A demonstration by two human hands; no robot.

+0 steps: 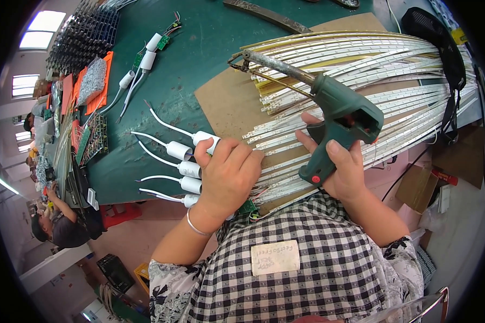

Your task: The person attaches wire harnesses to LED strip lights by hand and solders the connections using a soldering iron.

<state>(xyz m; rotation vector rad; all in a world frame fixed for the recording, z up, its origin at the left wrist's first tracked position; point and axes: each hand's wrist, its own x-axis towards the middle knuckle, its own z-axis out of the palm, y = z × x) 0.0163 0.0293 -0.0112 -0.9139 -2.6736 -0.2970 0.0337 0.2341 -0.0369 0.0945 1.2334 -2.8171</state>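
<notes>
At right of centre, the right hand [349,175] has its fingers wrapped around the handle of the green soldering gun [337,102], whose barrel points to the upper left above the white LED strips [409,97]. The left hand [231,175], left of centre, curls its fingers beside at least 5 wired white cylinders [179,152], but its fingertips are hidden, so whether they grip anything cannot be told. If the barrel is hot, a dipping wrist could scorch the strips, and a careless leftward sweep could roll the cylinders and tangle their wires.
</notes>
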